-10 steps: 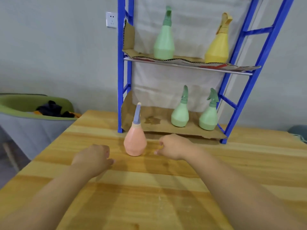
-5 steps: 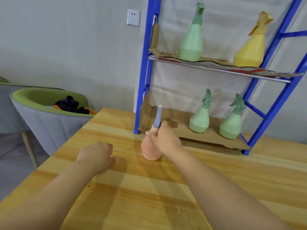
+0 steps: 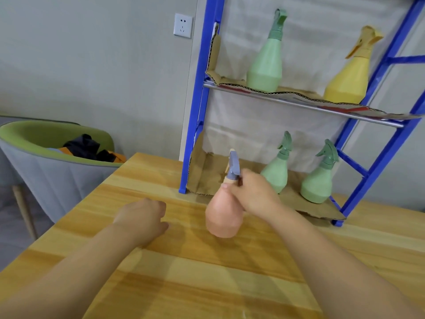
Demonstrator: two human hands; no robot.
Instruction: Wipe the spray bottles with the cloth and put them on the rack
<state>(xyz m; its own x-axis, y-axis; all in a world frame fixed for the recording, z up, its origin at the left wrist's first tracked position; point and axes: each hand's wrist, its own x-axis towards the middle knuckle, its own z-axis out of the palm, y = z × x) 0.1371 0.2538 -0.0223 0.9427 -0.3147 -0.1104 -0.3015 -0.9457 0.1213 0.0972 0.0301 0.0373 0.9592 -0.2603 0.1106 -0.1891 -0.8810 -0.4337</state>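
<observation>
My right hand [image 3: 251, 194] grips the neck of a pink spray bottle [image 3: 222, 217] with a grey-blue nozzle, tilted and seemingly lifted just off the wooden table [image 3: 207, 272]. My left hand [image 3: 143, 218] hovers to its left with loosely curled fingers and holds nothing. The blue rack [image 3: 197, 111] stands behind. Its lower shelf carries two small green bottles [image 3: 277, 174] [image 3: 318, 184]. On its upper shelf are a tall green bottle [image 3: 266, 63] and a yellow bottle [image 3: 349, 81]. No cloth is in view.
Torn cardboard [image 3: 204, 178] lines both rack shelves. A green and grey chair [image 3: 50, 162] with dark clothes on it stands left of the table. A wall socket [image 3: 182, 25] is on the grey wall.
My right hand closed round the pink bottle's neck and has tipped and raised it. The view shifted, so the rack now sits further right. My left hand stayed low, fingers curled.
</observation>
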